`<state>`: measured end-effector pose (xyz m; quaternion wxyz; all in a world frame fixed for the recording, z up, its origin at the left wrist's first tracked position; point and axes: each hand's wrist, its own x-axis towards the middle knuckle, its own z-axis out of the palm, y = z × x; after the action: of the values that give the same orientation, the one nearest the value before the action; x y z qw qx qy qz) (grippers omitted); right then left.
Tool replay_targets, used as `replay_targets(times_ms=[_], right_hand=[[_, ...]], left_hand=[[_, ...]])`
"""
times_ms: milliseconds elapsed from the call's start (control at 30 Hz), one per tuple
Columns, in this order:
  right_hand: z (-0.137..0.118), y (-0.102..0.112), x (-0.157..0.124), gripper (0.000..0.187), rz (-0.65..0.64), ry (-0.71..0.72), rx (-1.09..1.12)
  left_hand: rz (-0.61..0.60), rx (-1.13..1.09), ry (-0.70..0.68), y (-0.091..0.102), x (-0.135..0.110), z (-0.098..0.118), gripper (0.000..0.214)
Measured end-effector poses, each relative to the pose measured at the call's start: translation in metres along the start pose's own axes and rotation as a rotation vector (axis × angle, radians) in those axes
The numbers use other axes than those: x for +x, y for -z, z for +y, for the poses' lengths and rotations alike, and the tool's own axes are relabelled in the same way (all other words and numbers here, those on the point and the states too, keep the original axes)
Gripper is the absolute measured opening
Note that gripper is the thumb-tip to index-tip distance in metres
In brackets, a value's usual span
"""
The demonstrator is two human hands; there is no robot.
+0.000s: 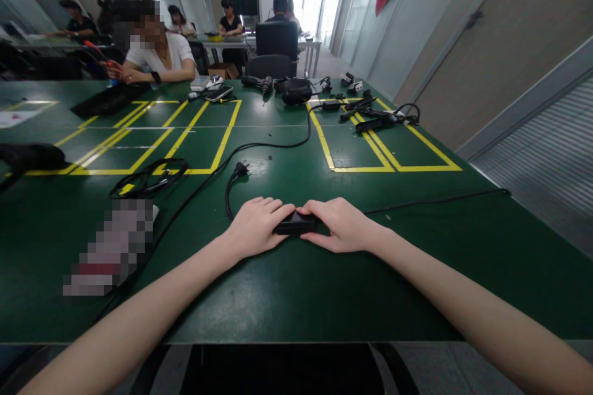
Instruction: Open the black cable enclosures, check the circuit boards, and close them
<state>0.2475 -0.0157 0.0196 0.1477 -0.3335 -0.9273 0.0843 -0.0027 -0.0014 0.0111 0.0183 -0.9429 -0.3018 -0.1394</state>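
A small black box, like a power adapter (294,223), lies on the green table (287,296) in front of me. My left hand (257,225) rests against its left end, fingers curled over it. On the other end my right hand (336,223) does the same, fingers bent around it. Both hands touch the table. A black cable with a plug (239,169) lies just beyond my left hand, and another thin cable (440,201) runs off to the right from near my right wrist.
Yellow tape rectangles (389,160) mark the table. A coiled black cable (148,180) and a blurred-out object (113,247) lie at the left. Black tools and cables (370,117) sit at the far side. A person in white (157,52) sits far left; others sit beyond.
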Motion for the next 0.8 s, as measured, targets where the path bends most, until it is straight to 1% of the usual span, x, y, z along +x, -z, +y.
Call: replay_targets(times_ms=[133,267,333,433,567,633,733,800], right_hand=[[0.0001,-0.0013,0.0025,0.031,-0.012,0.015,-0.018],[0.0009,-0.0031,0.0037,0.021,-0.045,0.092,-0.089],[0.0012,-0.0028,0.0035,0.02,-0.05,0.114,-0.116],[0.0016,-0.0017,0.0028,0.022,-0.039,0.113,-0.112],[0.0017,-0.0016,0.0022,0.024,-0.037,0.09,-0.104],[0.0015,-0.0019,0.0015,0.026,-0.01,0.098,-0.096],[0.0012,-0.002,0.0,0.029,0.07,0.156,-0.082],[0.001,-0.0019,-0.0009,0.03,0.117,0.188,-0.084]], left_hand=[[-0.009,-0.04,-0.021,0.0001,-0.0002,0.0004,0.027],[-0.031,-0.134,0.005,-0.0026,-0.0013,0.0016,0.023],[0.003,-0.16,0.011,-0.0023,-0.0016,0.0012,0.025],[0.081,-0.166,-0.014,0.0007,-0.0019,-0.0013,0.034],[0.063,-0.16,-0.085,0.0037,-0.0027,-0.005,0.036],[0.047,-0.166,-0.094,0.0036,-0.0029,-0.0058,0.036],[0.033,-0.172,-0.097,0.0029,-0.0031,-0.0061,0.036],[0.048,-0.161,-0.095,0.0028,-0.0032,-0.0065,0.038]])
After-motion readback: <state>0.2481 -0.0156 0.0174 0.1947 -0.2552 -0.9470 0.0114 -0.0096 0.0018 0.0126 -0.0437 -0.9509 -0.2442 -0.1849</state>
